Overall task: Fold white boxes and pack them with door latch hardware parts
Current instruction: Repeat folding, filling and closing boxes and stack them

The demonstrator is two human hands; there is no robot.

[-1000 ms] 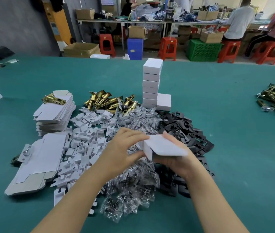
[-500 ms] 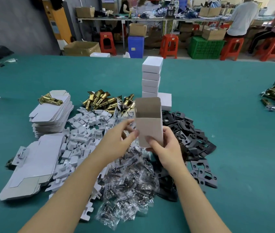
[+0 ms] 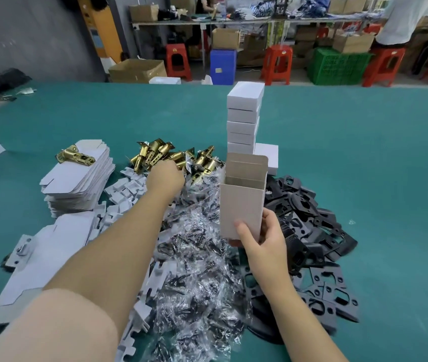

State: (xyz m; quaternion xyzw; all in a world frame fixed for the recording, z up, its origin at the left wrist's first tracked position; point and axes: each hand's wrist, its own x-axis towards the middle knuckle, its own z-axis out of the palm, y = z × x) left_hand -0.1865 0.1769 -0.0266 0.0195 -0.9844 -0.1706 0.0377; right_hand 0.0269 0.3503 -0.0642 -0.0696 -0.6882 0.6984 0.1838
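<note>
Head view, mid-tabletop: a green tabletop [image 3: 338, 152] carries heaps of parts, with the person reaching in from the near edge.
Right hand [image 3: 262, 244]: its grip pinches the lower end of an erected white box [image 3: 241, 202], thumb on the near face, fingers behind; the box stands upright above the heaps, top flap [image 3: 247, 165] raised and mouth open.
Left hand [image 3: 164, 177]: reached out to the pile of brass latch bolts [image 3: 155, 152] further in; fingers curl down into the pile, but I cannot tell whether its grip has closed on one.
Other stock: flat box blanks [image 3: 77, 178] stacked toward the left edge with one latch lying on top; white card inserts [image 3: 126, 186] beside them; clear screw bags [image 3: 194, 257] in the middle; black strike plates [image 3: 312, 231] to the right.
Finished work: closed white boxes [image 3: 244, 118] stacked behind the open box.
Step in hand: likely picking a single latch to drop into the box.
Doing it well: take one latch by its body so neighbours don't drag along; hold the box mouth steady and squared, flap clear; feed the latch in lengthways so it doesn't snag the side tabs.
</note>
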